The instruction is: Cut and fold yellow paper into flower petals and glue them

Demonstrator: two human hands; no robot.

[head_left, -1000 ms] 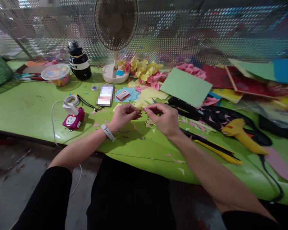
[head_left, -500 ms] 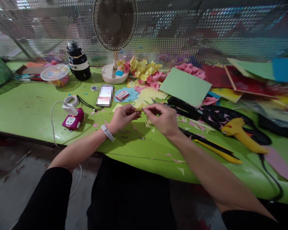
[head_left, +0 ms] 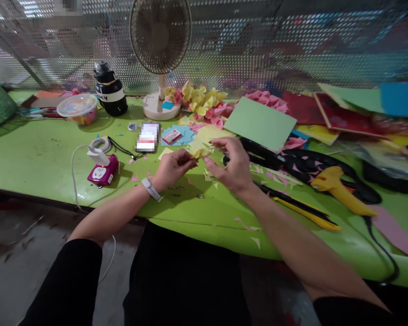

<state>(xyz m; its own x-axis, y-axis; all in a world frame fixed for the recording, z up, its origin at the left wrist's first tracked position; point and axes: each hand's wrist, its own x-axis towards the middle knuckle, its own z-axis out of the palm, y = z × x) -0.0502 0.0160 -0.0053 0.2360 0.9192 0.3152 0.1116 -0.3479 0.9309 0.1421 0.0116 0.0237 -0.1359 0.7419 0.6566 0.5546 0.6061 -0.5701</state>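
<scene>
My left hand (head_left: 172, 166) is closed in a pinch on a small folded yellow paper piece (head_left: 197, 153), held just above the green table (head_left: 37, 154). A white band is on that wrist. My right hand (head_left: 231, 166) is right beside the piece, its fingers apart and curled, thumb close to the paper. Loose yellow paper squares (head_left: 209, 134) lie just behind the hands, and small paper scraps are scattered under them.
A fan (head_left: 160, 54), a black bottle (head_left: 110, 91) and a lidded tub (head_left: 77, 107) stand at the back. A pink socket with a charger (head_left: 101, 168) lies left. Folded paper flowers (head_left: 204, 102), a green card (head_left: 258, 122), black scissors (head_left: 268, 156) and a yellow glue gun (head_left: 340, 192) lie right.
My right hand has let its pinch go and its fingers have spread, lifting slightly. My left hand still holds the yellow piece in about the same place.
</scene>
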